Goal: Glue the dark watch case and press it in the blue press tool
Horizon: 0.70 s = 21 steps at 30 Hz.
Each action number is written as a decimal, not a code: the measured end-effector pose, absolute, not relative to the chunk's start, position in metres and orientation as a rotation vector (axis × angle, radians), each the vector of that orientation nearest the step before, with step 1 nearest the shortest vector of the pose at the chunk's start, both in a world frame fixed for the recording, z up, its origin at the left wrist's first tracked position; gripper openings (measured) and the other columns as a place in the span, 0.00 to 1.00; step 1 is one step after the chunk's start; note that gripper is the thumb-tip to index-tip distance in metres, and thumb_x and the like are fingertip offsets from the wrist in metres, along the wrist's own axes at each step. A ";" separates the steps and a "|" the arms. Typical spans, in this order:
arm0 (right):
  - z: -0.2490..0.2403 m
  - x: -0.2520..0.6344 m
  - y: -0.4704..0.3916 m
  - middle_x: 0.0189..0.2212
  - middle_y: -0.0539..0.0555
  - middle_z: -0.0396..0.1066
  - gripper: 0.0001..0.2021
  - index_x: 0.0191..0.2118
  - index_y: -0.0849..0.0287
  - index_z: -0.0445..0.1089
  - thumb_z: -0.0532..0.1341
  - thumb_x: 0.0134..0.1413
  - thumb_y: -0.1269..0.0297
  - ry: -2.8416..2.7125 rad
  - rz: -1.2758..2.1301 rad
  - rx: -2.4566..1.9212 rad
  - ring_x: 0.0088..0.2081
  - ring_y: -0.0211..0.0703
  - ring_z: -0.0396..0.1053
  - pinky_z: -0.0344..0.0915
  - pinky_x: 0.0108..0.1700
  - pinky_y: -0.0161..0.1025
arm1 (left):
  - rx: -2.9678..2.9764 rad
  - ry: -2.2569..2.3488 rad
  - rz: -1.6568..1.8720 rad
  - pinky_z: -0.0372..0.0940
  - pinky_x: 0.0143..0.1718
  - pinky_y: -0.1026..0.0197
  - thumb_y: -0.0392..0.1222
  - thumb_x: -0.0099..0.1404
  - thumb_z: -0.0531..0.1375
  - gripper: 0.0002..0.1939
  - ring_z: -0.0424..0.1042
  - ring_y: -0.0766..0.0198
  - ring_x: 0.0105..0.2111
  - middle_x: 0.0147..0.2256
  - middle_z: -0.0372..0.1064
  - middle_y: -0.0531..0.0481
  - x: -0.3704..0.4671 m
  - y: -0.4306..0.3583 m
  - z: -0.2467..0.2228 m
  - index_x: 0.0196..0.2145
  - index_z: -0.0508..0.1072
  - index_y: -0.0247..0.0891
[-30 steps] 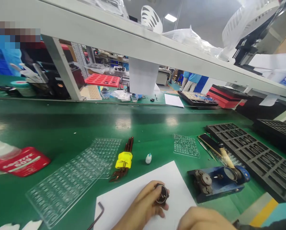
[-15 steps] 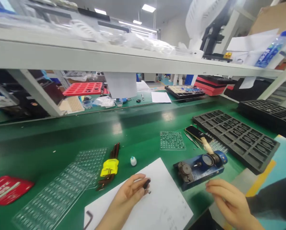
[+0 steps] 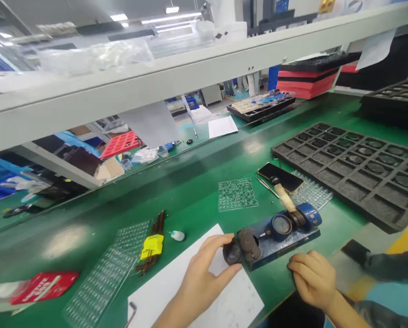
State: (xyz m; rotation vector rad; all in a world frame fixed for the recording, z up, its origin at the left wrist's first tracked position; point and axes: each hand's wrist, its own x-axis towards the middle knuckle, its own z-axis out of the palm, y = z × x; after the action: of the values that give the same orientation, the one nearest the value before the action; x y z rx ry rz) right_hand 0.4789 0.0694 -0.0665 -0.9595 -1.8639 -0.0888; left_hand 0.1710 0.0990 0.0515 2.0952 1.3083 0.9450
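— Right, where is the small black round part [image 3: 231,253] held?
— It is pinched between thumb and fingers of the left hand [image 3: 204,279], just over the white sheet [image 3: 204,291] and touching the left end of the blue fixture [image 3: 279,234].
— And the right hand [image 3: 312,278]?
— It is curled loosely on the green mat [image 3: 204,191] by the fixture's near edge; nothing is seen gripped.
— What risk is judged?
— With so light a pinch, the part could be dropped or seated askew.

Glossy green mat [image 3: 197,182], matt paper [image 3: 176,282]
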 end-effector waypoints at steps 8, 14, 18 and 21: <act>-0.060 0.478 0.071 0.32 0.56 0.77 0.11 0.36 0.62 0.74 0.58 0.64 0.82 -1.802 -0.083 -0.926 0.30 0.44 0.63 0.58 0.32 0.41 | 2.376 1.251 0.918 0.80 0.53 0.58 0.52 0.76 0.64 0.14 0.82 0.58 0.51 0.52 0.81 0.44 0.202 0.115 0.051 0.54 0.73 0.44; -0.056 0.479 0.074 0.30 0.55 0.76 0.11 0.35 0.62 0.75 0.58 0.63 0.82 -1.789 -0.089 -0.920 0.28 0.42 0.62 0.57 0.31 0.42 | 2.568 1.190 0.877 0.78 0.55 0.59 0.50 0.79 0.61 0.13 0.81 0.59 0.51 0.51 0.81 0.41 0.210 0.121 0.054 0.53 0.74 0.40; -0.054 0.476 0.074 0.30 0.55 0.77 0.11 0.35 0.62 0.75 0.58 0.63 0.82 -1.796 -0.078 -0.924 0.27 0.42 0.62 0.57 0.29 0.42 | 2.609 1.167 0.884 0.76 0.58 0.60 0.48 0.79 0.61 0.13 0.80 0.60 0.52 0.51 0.80 0.39 0.207 0.121 0.049 0.53 0.75 0.37; -0.039 0.481 0.071 0.32 0.56 0.77 0.12 0.37 0.63 0.76 0.57 0.61 0.83 -1.759 0.060 -0.920 0.28 0.42 0.66 0.61 0.29 0.42 | 2.611 1.151 0.912 0.75 0.59 0.60 0.45 0.80 0.61 0.12 0.78 0.60 0.54 0.52 0.79 0.37 0.205 0.119 0.044 0.53 0.76 0.36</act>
State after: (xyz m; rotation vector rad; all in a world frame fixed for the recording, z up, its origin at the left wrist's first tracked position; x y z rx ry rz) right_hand 0.4808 0.0714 -0.0393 -0.9205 -1.7589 0.0602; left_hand 0.2051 0.1191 0.0437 2.6112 1.1509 0.9121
